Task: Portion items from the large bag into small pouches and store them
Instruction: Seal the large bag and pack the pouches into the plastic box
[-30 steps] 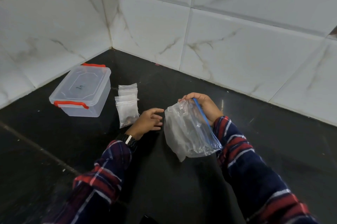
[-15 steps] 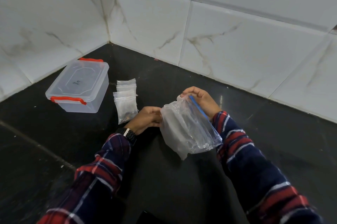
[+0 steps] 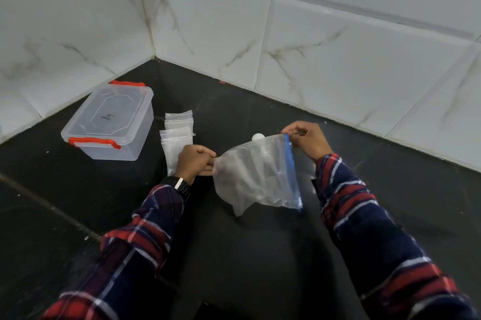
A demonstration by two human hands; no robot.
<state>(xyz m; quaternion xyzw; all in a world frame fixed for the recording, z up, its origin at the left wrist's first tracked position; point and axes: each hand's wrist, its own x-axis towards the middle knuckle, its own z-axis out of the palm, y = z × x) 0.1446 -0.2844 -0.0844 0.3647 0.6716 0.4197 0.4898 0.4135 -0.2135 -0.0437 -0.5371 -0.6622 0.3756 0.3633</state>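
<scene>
A large clear zip bag point(image 3: 256, 174) with a blue seal strip hangs above the black counter, stretched between both hands. My left hand point(image 3: 194, 162) pinches its left corner. My right hand point(image 3: 308, 140) pinches the top corner at the blue strip. Through the plastic I can make out faint pale items inside. A small white round item point(image 3: 257, 136) lies on the counter just behind the bag. A stack of small clear pouches point(image 3: 178, 135) lies flat to the left of my left hand.
A clear plastic storage box point(image 3: 109, 122) with red latches and its lid on stands at the left near the corner. White marble-look tiled walls point(image 3: 312, 46) close the counter at the back and left. The black counter point(image 3: 234, 254) extends toward me.
My left hand moved right from the counter and took hold of the bag's left corner. Both hands have spread the bag wider. A white round item now shows behind it.
</scene>
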